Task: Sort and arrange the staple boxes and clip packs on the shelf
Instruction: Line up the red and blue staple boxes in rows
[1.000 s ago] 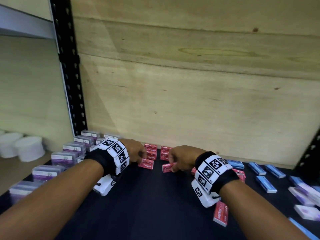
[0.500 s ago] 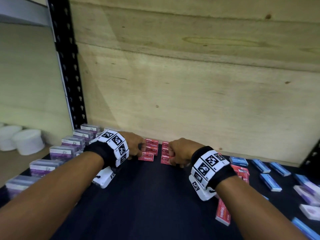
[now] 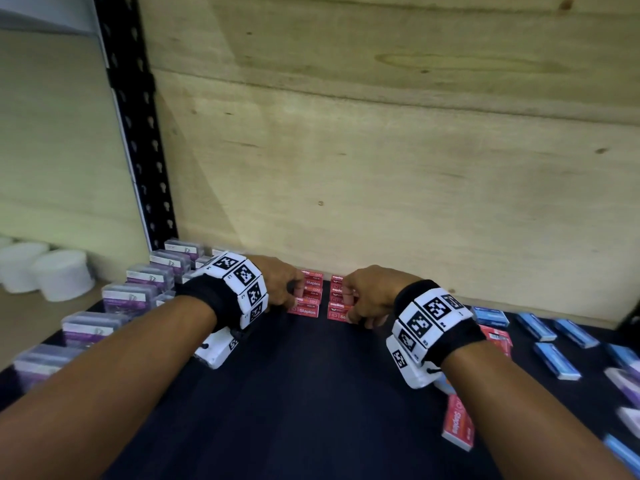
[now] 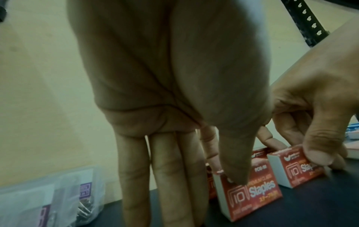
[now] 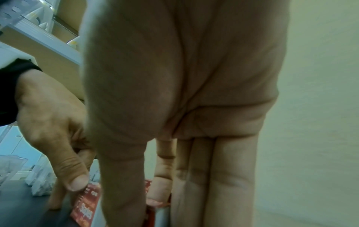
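Observation:
Red staple boxes stand in two short columns by the back wall on the black shelf (image 3: 311, 393). My left hand (image 3: 294, 293) pinches the front red staple box (image 3: 304, 310) of the left column; in the left wrist view the thumb (image 4: 236, 176) sits on the top edge of that box (image 4: 252, 195). My right hand (image 3: 349, 306) pinches the front box (image 3: 336, 312) of the right column, which the left wrist view shows under its thumb (image 4: 299, 169). Clear clip packs (image 3: 138, 292) with purple labels line the left side.
Blue boxes (image 3: 554, 358) lie scattered at the right, with more red boxes (image 3: 500, 337) behind my right wrist and one loose red box (image 3: 457, 424) near the front right. A black perforated upright (image 3: 138, 150) and a plywood back wall (image 3: 381, 202) bound the shelf. White rolls (image 3: 59, 278) sit beyond the upright.
Both hands moved toward the back wall, each carrying a red box. The two boxes now stand at the front of the two red columns.

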### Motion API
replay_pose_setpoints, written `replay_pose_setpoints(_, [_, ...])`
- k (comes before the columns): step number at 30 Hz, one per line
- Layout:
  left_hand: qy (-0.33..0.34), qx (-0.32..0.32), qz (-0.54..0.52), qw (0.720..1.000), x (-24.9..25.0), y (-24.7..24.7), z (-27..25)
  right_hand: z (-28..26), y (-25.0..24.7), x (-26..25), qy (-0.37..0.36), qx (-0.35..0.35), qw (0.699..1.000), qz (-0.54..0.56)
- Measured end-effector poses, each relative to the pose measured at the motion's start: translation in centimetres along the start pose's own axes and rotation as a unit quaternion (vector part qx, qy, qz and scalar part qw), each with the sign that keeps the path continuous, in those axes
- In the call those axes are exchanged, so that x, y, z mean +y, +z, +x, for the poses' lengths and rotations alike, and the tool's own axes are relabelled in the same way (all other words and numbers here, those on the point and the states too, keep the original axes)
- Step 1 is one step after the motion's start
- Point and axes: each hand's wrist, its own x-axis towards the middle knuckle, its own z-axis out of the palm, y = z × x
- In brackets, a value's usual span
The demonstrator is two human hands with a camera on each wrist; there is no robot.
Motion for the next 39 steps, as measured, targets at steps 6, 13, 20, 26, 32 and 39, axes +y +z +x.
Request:
replay_pose_setpoints(6, [0.003,-0.005,0.007,1.000,0.3,-0.2,0.2,-0.1,0.0,0.9,-0.006,-0.004,0.999,0.042])
replay_pose_setpoints(13, [-0.001,0.004,0.016,1.000,0.3,-0.1,0.4,0.1,0.1,0.9,-0.012,-0.002,0.999,0.048])
replay_pose_setpoints(20, [-0.005,-0.003,0.002,1.000,0.3,0.1,0.3,-0.3,0.2,1.3,-0.009,-0.005,0.997,0.073])
replay_pose_setpoints(26, [-0.013,0.024,0.032,0.999,1.2,0.4,-0.6,-1.0,0.1,1.7,-0.011,-0.018,0.999,0.044])
replay_pose_setpoints(32, [-0.050,0.058,0.047,0.996,1.5,-0.3,-2.2,-3.5,-1.3,4.3,-0.026,-0.025,0.998,0.059])
replay_pose_setpoints(39, [0.032,0.020,0.066,0.997,7.2,-1.1,-3.5,-6.3,-2.8,8.9,0.028,-0.007,0.999,0.029])
